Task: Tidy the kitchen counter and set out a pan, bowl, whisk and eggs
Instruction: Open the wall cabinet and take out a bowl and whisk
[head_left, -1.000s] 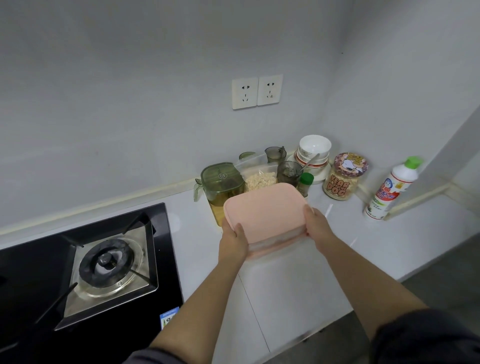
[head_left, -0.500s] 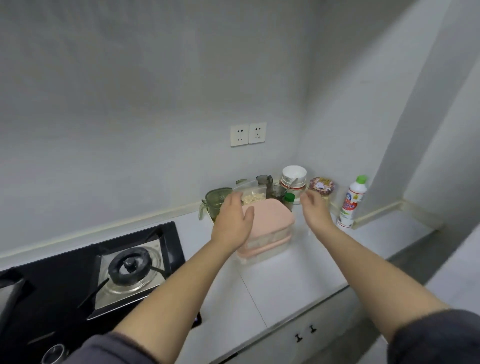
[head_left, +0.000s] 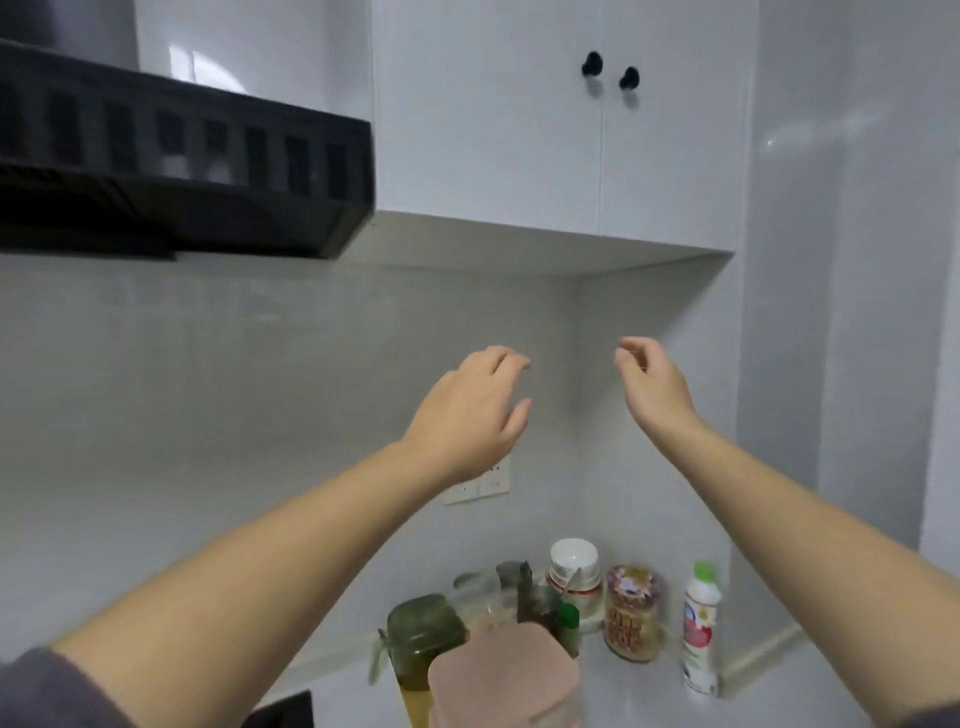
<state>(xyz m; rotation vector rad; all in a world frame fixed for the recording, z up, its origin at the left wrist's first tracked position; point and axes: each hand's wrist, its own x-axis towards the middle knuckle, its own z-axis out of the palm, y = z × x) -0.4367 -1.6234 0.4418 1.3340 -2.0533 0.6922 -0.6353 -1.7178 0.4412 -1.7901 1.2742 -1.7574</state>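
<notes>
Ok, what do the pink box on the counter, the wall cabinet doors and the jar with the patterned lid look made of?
Pink box: probably plastic, matte; even pastel colour, rounded corners, no glare.
Cabinet doors: glossy white laminate or lacquered board; soft reflections show on them.
Jar: clear glass or plastic, contents visible through the wall; blur leaves it open.

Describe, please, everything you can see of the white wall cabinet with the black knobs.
The white, glossy, two-door wall cabinet hangs above the counter corner, directly right of the black range hood. Its flat doors are shut and meet at a thin vertical seam, with two small round black knobs beside that seam. Its plain underside shows. The left hand and right hand hover below it, empty, not touching it.
</notes>
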